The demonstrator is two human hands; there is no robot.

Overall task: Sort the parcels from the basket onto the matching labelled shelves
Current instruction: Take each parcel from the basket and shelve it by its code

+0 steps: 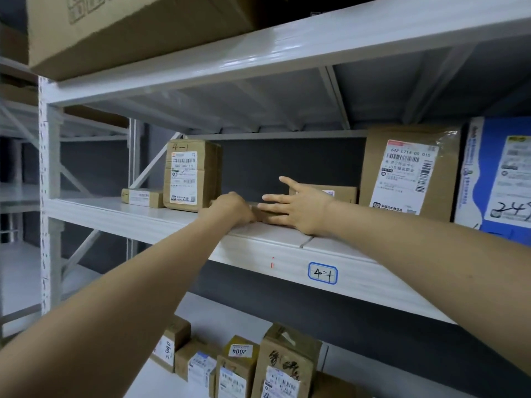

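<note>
A small flat brown parcel (263, 214) lies on the white shelf (258, 248) whose front edge bears the label "4-1" (322, 273). My left hand (231, 208) curls over the parcel's left end. With straight, spread fingers, my right hand (296, 206) presses against its right side. Most of the parcel is hidden under the two hands. On the same shelf stand an upright brown box marked "4-1" (191, 175), a low flat parcel (142, 197) to its left, and another flat parcel (342, 193) behind my right hand.
A tall brown carton with a shipping label (408, 173) and a blue-and-white box (500, 179) stand at the shelf's right. A big cardboard box (129, 30) sits on the shelf above. Several small labelled parcels (238, 366) line the shelf below. The basket is out of view.
</note>
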